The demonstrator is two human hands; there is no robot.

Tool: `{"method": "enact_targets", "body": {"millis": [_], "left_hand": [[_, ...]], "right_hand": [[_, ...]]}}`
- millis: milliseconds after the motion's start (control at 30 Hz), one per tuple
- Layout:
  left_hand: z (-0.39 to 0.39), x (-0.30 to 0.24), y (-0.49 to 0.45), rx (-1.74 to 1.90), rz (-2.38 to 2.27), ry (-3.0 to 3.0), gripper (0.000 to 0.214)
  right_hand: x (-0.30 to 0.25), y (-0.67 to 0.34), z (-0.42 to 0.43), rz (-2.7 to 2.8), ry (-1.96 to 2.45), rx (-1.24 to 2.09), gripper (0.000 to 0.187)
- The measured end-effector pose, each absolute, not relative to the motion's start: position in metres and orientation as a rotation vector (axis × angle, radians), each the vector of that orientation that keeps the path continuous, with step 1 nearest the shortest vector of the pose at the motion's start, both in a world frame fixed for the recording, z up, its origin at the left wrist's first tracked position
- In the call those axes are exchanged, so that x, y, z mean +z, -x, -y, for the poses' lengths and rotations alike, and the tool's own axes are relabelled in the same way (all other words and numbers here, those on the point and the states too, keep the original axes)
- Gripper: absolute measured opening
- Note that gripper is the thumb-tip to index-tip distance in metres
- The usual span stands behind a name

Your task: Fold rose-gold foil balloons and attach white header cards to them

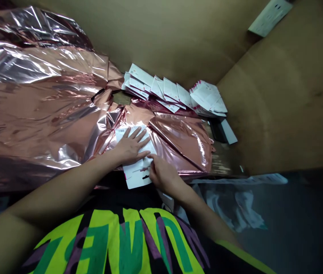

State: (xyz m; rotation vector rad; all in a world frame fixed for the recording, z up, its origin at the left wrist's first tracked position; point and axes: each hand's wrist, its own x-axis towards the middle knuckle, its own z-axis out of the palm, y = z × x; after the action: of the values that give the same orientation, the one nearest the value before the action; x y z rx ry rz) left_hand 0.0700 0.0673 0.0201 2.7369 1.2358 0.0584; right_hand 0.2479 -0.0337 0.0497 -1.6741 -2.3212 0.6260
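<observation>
A white flat package with a hang-hole tab [137, 176] lies on pink metallic foil [138, 114] near the front edge of the table. My left hand [131, 147] presses flat on its upper part, fingers spread. At the package's right edge, my right hand [161, 173] is closed, thumb and index finger pinched together against that edge. The rest of its fingers are curled, and the palm side is hidden. The package's tab end points toward my body.
Several white packets [161, 89] lie overlapped along the back wall, with a fanned pile [208, 97] at their right. Crumpled foil [36, 102] spreads leftward. A dark object [217, 130] sits by the right wall. A power outlet [269, 17] is mounted above; clear plastic [235, 205] lies lower right.
</observation>
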Motion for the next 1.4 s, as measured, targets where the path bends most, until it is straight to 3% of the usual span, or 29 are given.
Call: {"method": "enact_targets", "body": {"millis": [133, 200, 267, 367, 500, 700, 933, 1133, 1233, 1333, 1400], "left_hand": [[-0.064, 0.029, -0.07, 0.172, -1.227, -2.781, 0.065], [-0.05, 0.04, -0.068, 0.274, -1.246, -2.822, 0.058], [-0.028, 0.05, -0.063, 0.301, -1.162, -2.856, 0.056], [0.007, 0.053, -0.045, 0.232, -0.943, -2.881, 0.07], [0.025, 0.03, -0.017, 0.409, -0.895, -2.964, 0.028], [0.018, 0.003, 0.001, 0.875, -1.0, -2.7, 0.007], [0.02, 0.004, -0.003, 0.955, -1.134, -2.447, 0.01], [0.019, -0.002, 0.007, 0.781, -1.069, -2.765, 0.045], [0.022, -0.001, 0.012, 0.668, -0.969, -2.958, 0.045], [0.026, 0.013, 0.006, 0.881, -0.961, -2.993, 0.042], [0.026, 0.031, -0.005, 1.054, -0.909, -2.989, 0.035]], "right_hand": [[0.054, -0.301, 0.084, 2.443, 1.811, 1.012, 0.017], [0.048, -0.321, 0.101, 2.522, 2.129, 0.919, 0.009], [0.039, -0.324, 0.104, 2.545, 2.159, 0.604, 0.005], [0.027, -0.3, 0.085, 2.512, 1.576, 0.231, 0.027], [0.018, -0.259, 0.044, 2.49, 1.053, 0.142, 0.021], [0.014, -0.246, 0.019, 2.408, 0.966, 0.323, 0.019], [0.022, -0.239, 0.008, 2.162, 1.35, 0.575, 0.013], [0.009, -0.235, 0.025, 2.482, 1.174, 0.23, 0.045], [0.002, -0.255, 0.034, 2.516, 1.325, 0.117, 0.069], [0.006, -0.272, 0.036, 2.331, 1.541, -0.111, 0.078], [0.015, -0.269, 0.034, 2.264, 1.425, -0.27, 0.087]]}}
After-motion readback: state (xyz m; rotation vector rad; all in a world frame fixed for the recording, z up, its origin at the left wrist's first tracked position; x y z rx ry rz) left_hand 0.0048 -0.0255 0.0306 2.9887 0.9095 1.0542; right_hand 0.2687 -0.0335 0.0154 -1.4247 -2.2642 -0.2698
